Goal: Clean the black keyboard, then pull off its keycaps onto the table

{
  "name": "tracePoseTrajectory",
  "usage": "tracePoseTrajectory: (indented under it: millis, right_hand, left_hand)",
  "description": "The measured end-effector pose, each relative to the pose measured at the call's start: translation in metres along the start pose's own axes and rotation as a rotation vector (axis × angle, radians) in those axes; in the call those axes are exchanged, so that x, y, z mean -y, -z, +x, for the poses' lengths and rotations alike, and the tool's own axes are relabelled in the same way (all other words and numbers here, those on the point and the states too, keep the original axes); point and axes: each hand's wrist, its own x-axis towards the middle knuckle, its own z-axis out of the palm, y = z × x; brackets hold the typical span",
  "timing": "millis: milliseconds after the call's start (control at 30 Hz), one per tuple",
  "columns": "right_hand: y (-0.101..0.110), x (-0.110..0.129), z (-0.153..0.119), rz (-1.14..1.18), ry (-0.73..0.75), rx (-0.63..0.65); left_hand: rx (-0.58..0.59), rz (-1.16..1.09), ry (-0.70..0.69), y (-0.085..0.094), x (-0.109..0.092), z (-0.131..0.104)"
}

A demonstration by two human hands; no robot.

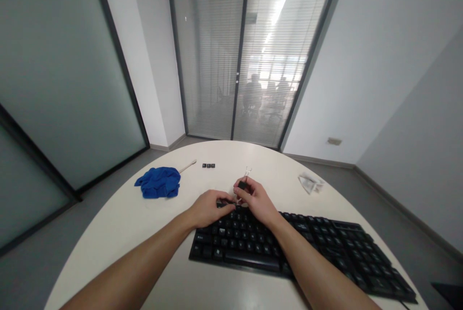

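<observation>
A black keyboard (253, 260) lies on the table, partly covered by my forearms. My left hand (211, 208) is at its far edge, thumb on the key side and fingers closed round the edge. Just right of it, my right hand (255, 199) pinches a keycap puller (242, 185) with a black grip. Its thin wire prongs stick up beyond the fingers, and its lower end comes down by the left fingertips at the top row. What lies exactly between the fingertips is hidden. A few key spots at the keyboard's left look lighter than the rest.
Three loose black keycaps (209, 166) lie in a row beyond the keyboard. To the left is a crumpled blue cloth (159, 182) with a thin light-handled brush (188, 166) beside it. Clear plastic packaging (310, 183) sits near the right rim of the round white table (144, 233).
</observation>
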Motion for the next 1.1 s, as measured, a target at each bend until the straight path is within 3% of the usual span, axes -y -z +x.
tracePoseTrajectory:
  millis: [333, 767, 1100]
  right_hand:
    - [0.002, 0.001, 0.000, -0.083, 0.097, 0.029]
    - [0.001, 0.001, 0.001, 0.058, 0.067, 0.077]
    - [0.002, -0.006, 0.003, 0.001, 0.075, -0.004]
  left_hand:
    - [-0.081, 0.040, 0.003, -0.003, -0.006, 0.000]
    - [-0.094, 0.015, -0.003, -0.003, -0.006, 0.000]
    - [-0.121, -0.132, 0.051, -0.006, 0.006, 0.006]
